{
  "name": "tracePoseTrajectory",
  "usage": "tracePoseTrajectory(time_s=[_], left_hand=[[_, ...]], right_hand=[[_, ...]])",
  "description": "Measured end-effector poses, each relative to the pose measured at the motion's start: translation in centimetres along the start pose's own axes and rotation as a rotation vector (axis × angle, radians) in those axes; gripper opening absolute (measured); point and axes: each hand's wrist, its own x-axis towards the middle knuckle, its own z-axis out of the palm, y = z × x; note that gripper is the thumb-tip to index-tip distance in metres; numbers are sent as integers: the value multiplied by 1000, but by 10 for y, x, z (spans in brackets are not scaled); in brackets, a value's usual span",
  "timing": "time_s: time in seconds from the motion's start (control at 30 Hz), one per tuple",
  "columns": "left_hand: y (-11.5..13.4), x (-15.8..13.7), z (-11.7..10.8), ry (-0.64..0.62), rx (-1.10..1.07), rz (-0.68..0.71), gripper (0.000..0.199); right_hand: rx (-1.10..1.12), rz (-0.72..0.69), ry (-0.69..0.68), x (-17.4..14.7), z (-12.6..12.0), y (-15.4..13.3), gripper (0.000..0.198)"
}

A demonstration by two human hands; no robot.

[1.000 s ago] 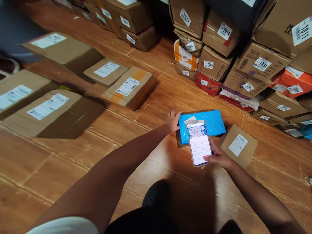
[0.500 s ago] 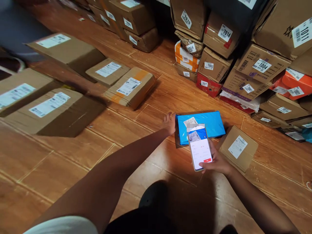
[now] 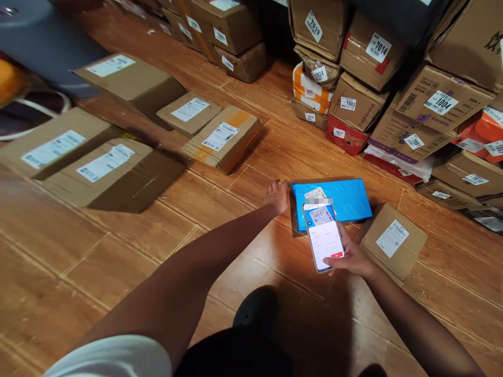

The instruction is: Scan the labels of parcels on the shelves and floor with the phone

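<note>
A smartphone (image 3: 325, 238) rests in my right hand (image 3: 349, 256), fingers wrapped round it and thumb on the lower part of the lit screen. Its screen shows a label picture above a white panel with a red button. Beneath and beyond the phone, a flat blue plastic-wrapped parcel (image 3: 346, 201) lies on the floor, its white label (image 3: 315, 194) partly covered by the phone. My left hand (image 3: 277, 197) is just left of the parcel, fingers apart and holding nothing. Just right of the phone sits a small cardboard box (image 3: 411, 241) with a shipping label.
Several labelled cardboard boxes (image 3: 165, 180) lie on the wood-look floor (image 3: 145, 262) at left. Stacked, numbered parcels (image 3: 356, 107) line the back right, with more boxes (image 3: 231, 31) at the back. A grey tub (image 3: 47, 42) stands far left. My shoe (image 3: 257, 309) is below.
The view has shifted left, so things appear farther right. My left hand has come slightly away from the blue parcel's edge. On the phone screen, the label appears larger and more central.
</note>
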Motion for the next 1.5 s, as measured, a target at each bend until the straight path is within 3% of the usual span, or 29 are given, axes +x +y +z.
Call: tracePoseTrajectory(time_s=[0.83, 1.3, 1.5], left_hand=[[-4, -2, -1, -9, 3, 1, 86], [-1, -9, -14, -77, 39, 2, 80], [1, -17, -22, -115, 46, 9, 73]], right_hand=[[-3, -21, -9, -1, 3, -6, 91], [34, -71, -90, -4, -8, 5, 105], [3, -38, -10, -6, -5, 4, 99]])
